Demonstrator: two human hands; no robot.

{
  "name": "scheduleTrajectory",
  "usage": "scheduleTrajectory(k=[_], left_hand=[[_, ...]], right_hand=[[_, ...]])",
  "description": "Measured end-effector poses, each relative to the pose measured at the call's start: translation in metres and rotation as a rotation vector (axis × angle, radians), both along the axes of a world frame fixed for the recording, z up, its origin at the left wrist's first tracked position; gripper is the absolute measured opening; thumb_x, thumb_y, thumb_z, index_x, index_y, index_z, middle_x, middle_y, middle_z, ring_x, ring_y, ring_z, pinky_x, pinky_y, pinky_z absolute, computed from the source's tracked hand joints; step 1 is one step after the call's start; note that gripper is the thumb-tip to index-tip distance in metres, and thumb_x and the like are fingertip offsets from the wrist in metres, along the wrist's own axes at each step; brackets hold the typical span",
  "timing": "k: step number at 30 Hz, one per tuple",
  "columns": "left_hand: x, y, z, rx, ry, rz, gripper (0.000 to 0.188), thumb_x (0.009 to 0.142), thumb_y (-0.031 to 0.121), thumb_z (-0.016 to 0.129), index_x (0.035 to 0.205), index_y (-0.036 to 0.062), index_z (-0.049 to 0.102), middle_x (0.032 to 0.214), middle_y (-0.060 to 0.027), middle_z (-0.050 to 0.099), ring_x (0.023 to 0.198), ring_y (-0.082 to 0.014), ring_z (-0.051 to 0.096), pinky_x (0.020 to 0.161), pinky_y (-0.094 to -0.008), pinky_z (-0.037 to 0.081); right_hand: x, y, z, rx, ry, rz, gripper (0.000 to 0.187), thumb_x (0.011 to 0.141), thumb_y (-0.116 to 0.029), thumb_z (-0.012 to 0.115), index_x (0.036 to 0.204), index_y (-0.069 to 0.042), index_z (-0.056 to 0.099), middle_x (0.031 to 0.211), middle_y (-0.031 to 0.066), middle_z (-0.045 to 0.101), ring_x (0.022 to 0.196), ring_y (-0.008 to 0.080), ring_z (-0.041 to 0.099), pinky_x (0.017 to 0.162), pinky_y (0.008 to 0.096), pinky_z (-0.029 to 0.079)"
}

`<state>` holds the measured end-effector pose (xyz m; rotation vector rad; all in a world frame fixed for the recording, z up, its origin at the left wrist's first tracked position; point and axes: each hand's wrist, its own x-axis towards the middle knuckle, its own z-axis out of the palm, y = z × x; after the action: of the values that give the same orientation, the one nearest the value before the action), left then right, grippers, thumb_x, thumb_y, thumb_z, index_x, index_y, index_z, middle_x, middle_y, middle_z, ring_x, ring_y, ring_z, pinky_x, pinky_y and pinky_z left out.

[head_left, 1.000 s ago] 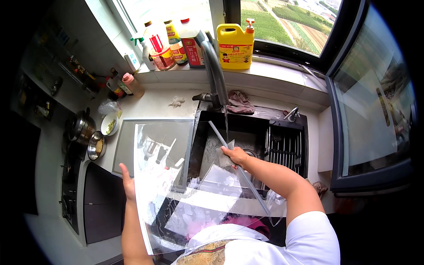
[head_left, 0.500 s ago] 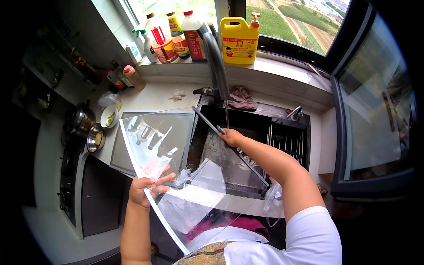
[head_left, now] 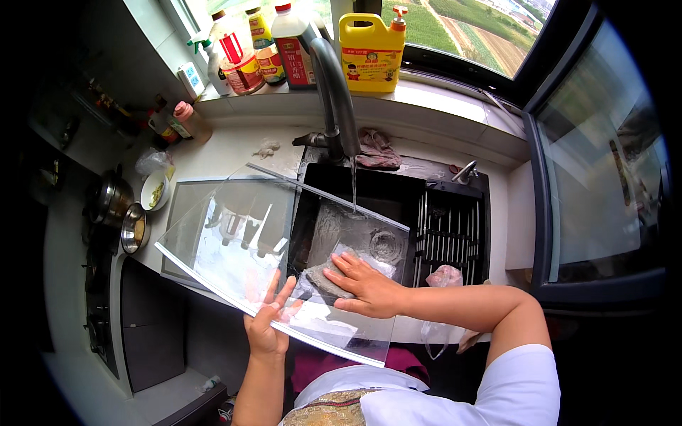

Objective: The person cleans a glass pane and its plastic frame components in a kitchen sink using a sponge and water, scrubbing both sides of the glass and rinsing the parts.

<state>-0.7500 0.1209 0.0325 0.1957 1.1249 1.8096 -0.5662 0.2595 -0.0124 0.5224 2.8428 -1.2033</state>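
Note:
A clear glass panel (head_left: 220, 241) is held tilted over the near side of the sink. White trim (head_left: 206, 278) runs along its near edge and a grey strip (head_left: 312, 189) along its far edge. My left hand (head_left: 270, 319) grips the white-trimmed edge, its fingers showing through the glass. With fingers spread, my right hand (head_left: 373, 287) lies flat on a grey cloth (head_left: 328, 280), pressing it against the panel. Water runs from the dark faucet (head_left: 335, 99) behind the panel's far edge. The black sink (head_left: 355, 177) shows partly through the glass.
A drying rack (head_left: 447, 227) fills the sink's right side; a plastic bag (head_left: 440, 312) hangs by the front edge. A mesh-like framed panel (head_left: 186, 199) lies on the left counter. Bottles and a yellow jug (head_left: 369, 60) line the sill. An open window pane (head_left: 597, 170) juts in at right.
My right hand has left the grey strip and come nearer, onto the glass with the cloth. The panel has turned, its white edge now slanting across more levelly. The view has shifted slightly.

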Motion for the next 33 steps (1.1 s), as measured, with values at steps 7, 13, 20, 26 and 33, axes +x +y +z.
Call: scheduleTrajectory(k=[7,13,20,26,33], left_hand=[[0.007,0.004,-0.010,-0.019,0.061,-0.026,0.086,0.075,-0.003,0.048,0.148,0.0101,0.005,0.144,-0.0261,0.028,0.125,-0.0409,0.042,0.082,-0.0437,0.054],[0.004,0.009,-0.017,-0.067,0.075,-0.003,0.087,0.073,-0.003,0.047,0.148,0.0095,0.004,0.143,-0.0255,0.029,0.125,-0.0416,0.041,0.081,-0.0454,0.055],[-0.001,0.006,-0.027,-0.040,-0.043,-0.029,0.088,0.075,-0.007,0.046,0.148,0.0149,0.003,0.148,-0.0232,0.019,0.130,-0.0425,0.034,0.084,-0.0444,0.053],[-0.008,0.006,-0.026,-0.056,-0.091,-0.024,0.091,0.073,-0.009,0.047,0.148,0.0159,0.003,0.149,-0.0233,0.012,0.132,-0.0440,0.030,0.085,-0.0450,0.053],[-0.003,0.007,-0.028,-0.091,-0.089,-0.050,0.095,0.070,-0.006,0.050,0.148,0.0197,0.002,0.150,-0.0221,0.014,0.131,-0.0406,0.033,0.085,-0.0467,0.053]], right_hand=[[-0.035,0.074,-0.090,-0.162,-0.350,-0.474,0.082,0.089,-0.068,0.019,0.148,-0.011,0.016,0.153,0.0204,0.006,0.142,0.0364,0.003,0.113,0.0495,0.004],[-0.069,0.037,-0.065,-0.041,-0.039,-0.182,0.072,0.093,-0.059,0.029,0.147,-0.013,0.019,0.153,0.0175,0.010,0.142,0.0349,0.008,0.112,0.0521,0.009],[-0.007,0.052,-0.117,-0.172,-0.416,-0.632,0.069,0.094,-0.054,0.032,0.148,-0.015,0.017,0.154,0.0166,0.007,0.141,0.0379,0.005,0.111,0.0551,0.011],[-0.043,0.006,-0.054,-0.096,-0.023,-0.145,0.062,0.096,-0.050,0.033,0.147,-0.016,0.022,0.154,0.0138,0.012,0.142,0.0349,0.009,0.111,0.0548,0.012],[-0.089,0.109,-0.164,-0.077,-0.243,-0.713,0.059,0.095,-0.051,0.032,0.145,-0.018,0.030,0.151,0.0139,0.022,0.139,0.0381,0.018,0.111,0.0502,0.017]])
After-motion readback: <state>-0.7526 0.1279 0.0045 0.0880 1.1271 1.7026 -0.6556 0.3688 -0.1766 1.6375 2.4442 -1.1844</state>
